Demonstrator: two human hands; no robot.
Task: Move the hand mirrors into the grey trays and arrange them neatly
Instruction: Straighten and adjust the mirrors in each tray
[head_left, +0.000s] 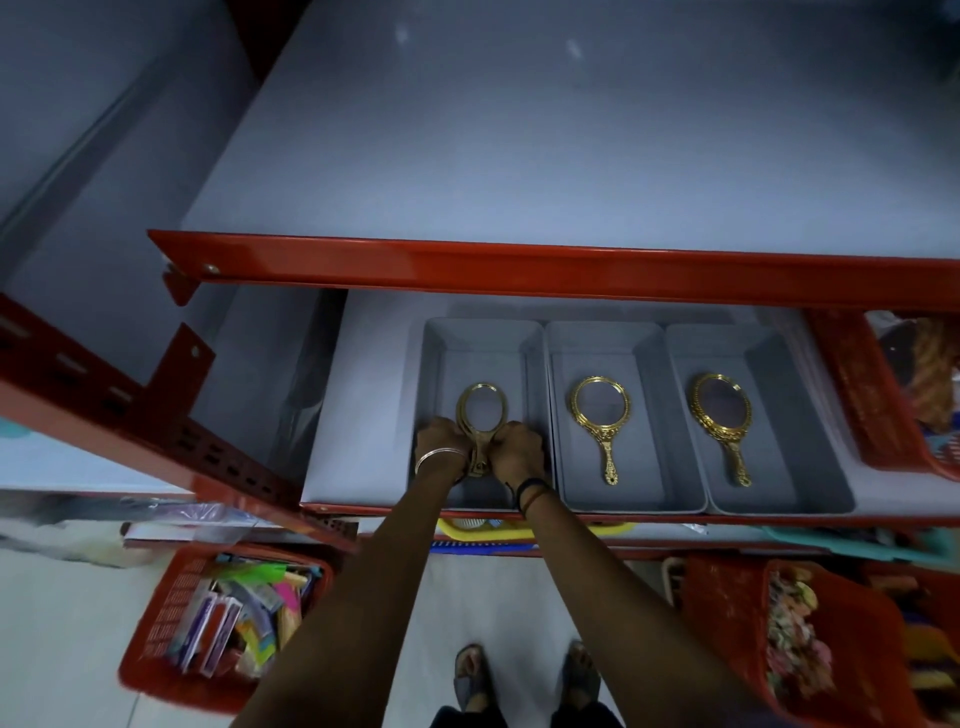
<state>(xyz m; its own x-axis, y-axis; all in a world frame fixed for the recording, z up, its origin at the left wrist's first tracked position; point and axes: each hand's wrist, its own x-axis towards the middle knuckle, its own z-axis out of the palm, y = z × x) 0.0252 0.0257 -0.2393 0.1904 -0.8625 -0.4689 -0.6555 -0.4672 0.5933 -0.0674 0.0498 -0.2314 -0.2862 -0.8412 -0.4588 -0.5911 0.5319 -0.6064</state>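
We have a red shelf rail (519, 270) low overhead at twelve o'clock, so headroom over the three grey trays is tight. The middle tray (571, 415) and right tray (779, 389) each hold one gold mirror lying flat, handle toward six o'clock, with bare floor around it. In the left tray (441, 364), our left hand (439, 441) and right hand (519, 447) close together on the handle of the gold mirror stack (481, 410), its oval at twelve o'clock from our knuckles.
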